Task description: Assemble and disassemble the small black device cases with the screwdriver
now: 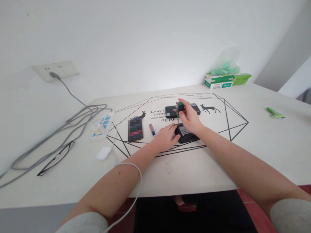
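My right hand [189, 117] is closed round the green handle of a screwdriver [180, 109], which stands upright with its tip down on a small black device [186, 134] on the white table [189, 168]. My left hand [166, 137] rests on the table against the device's left edge, fingers curled on it and holding it still. A second flat black device [182, 109] lies just behind my right hand, partly hidden by it.
A small blue-handled screwdriver [152, 129] and a phone [135, 129] lie left of my left hand. Farther left are a white earbud case [104, 153], a power strip [103, 125] with grey cables, and glasses [56, 158]. Green boxes [225, 80] stand at the back right.
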Tool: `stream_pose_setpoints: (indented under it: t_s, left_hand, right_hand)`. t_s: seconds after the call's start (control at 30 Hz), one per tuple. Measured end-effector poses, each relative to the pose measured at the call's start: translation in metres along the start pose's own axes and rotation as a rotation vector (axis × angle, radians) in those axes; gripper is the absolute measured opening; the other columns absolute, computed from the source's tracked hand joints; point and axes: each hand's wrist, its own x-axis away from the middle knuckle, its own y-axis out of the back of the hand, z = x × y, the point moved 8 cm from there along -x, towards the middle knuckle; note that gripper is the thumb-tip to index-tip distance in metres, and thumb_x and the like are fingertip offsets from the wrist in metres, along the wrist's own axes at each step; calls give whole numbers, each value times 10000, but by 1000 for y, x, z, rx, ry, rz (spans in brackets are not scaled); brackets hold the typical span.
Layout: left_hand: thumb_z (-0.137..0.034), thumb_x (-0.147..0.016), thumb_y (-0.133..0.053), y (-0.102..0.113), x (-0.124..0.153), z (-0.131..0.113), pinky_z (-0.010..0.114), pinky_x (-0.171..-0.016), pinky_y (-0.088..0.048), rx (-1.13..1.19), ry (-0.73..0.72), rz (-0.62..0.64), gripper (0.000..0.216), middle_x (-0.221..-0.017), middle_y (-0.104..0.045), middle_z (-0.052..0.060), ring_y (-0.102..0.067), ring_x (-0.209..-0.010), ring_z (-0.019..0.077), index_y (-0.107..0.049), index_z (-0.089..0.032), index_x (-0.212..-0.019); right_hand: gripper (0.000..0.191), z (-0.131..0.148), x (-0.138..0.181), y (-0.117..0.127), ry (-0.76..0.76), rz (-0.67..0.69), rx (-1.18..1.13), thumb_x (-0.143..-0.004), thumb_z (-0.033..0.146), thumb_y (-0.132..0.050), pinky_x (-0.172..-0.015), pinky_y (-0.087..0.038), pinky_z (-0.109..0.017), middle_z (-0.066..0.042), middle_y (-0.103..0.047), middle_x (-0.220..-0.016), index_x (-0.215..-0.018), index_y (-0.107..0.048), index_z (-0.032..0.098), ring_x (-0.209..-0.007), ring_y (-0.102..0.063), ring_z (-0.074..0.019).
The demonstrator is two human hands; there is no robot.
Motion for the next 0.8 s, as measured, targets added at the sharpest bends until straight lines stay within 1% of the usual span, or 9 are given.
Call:
stream_pose_setpoints:
  t_s: [0.1, 0.2, 0.3, 0.4, 0.47, 0.53, 0.63, 0.73, 0.8]
  left_hand:
    - [-457, -1055, -446, -1, 0, 1, 533, -1208, -432, -7, 3, 3, 572, -1582, -516, 228, -517, -1462, 352, -499, -105, -1502]
    - [-454, -1057, -445, -2, 0, 2, 540, -1203, -435, -14, 9, 14, 584, -1588, -506, 238, -520, -1455, 366, -501, -81, -1502]
    - [-448, -1059, -448, -2, 0, 1, 529, -1213, -427, -12, 5, 14, 589, -1583, -509, 244, -515, -1461, 361, -498, -67, -1505]
    - [-442, -1058, -453, -1, 0, 0, 517, -1223, -420, -9, 0, 11, 583, -1579, -513, 244, -510, -1469, 351, -499, -68, -1504]
    - [-441, -1058, -453, 0, 0, 0, 519, -1220, -424, -10, -1, 10, 579, -1579, -516, 241, -509, -1470, 351, -501, -75, -1504]
    - [-445, -1060, -447, 0, 0, 0, 523, -1217, -427, -12, 1, 11, 579, -1579, -516, 240, -509, -1470, 353, -501, -78, -1504]
    - [-451, -1062, -440, -1, 0, 0, 530, -1215, -427, -14, 4, 19, 583, -1583, -509, 246, -506, -1472, 358, -504, -73, -1502]
    - [-453, -1061, -443, -1, 1, 1, 543, -1204, -436, -17, 4, 16, 577, -1587, -507, 242, -509, -1470, 359, -504, -89, -1505]
    - [-454, -1062, -444, -1, 1, 1, 541, -1202, -439, -16, -3, 9, 573, -1585, -511, 238, -508, -1472, 354, -504, -99, -1508]
  right_hand:
    - [420, 8, -2, 6, 54, -46, 99, -983, 342, -602, -875, -640, -472, -127, -608, -1290, -1397, -573, 282, -1067, -670, -264]
    - [371, 13, -4, 12, 76, -95, 201, -923, 368, -712, -823, -627, -465, -88, -603, -1104, -1275, -648, 272, -896, -630, -234]
    - [412, 13, -4, 12, 70, -91, 199, -953, 333, -649, -818, -614, -452, -80, -643, -1090, -1358, -598, 281, -857, -627, -225]
    - [452, 11, -4, 9, 46, -60, 151, -997, 294, -531, -880, -604, -461, -101, -694, -1207, -1448, -533, 273, -946, -665, -243]
    - [415, 12, -4, 9, 41, -49, 146, -1021, 297, -478, -937, -591, -478, -106, -704, -1250, -1427, -561, 271, -1025, -675, -258]
    - [369, 14, -4, 11, 50, -78, 170, -1026, 350, -508, -953, -584, -486, -110, -700, -1237, -1372, -606, 269, -1071, -666, -272]
    - [365, 13, -5, 19, 26, -162, 211, -944, 444, -685, -886, -597, -470, -91, -670, -1126, -1260, -651, 266, -948, -655, -252]
    - [363, 10, -6, 22, -14, -204, 213, -879, 415, -761, -804, -600, -436, -51, -646, -1014, -1188, -647, 263, -815, -624, -213]
    - [382, 9, -6, 21, -17, -195, 182, -893, 357, -720, -795, -599, -431, -53, -666, -1025, -1247, -615, 259, -815, -636, -212]
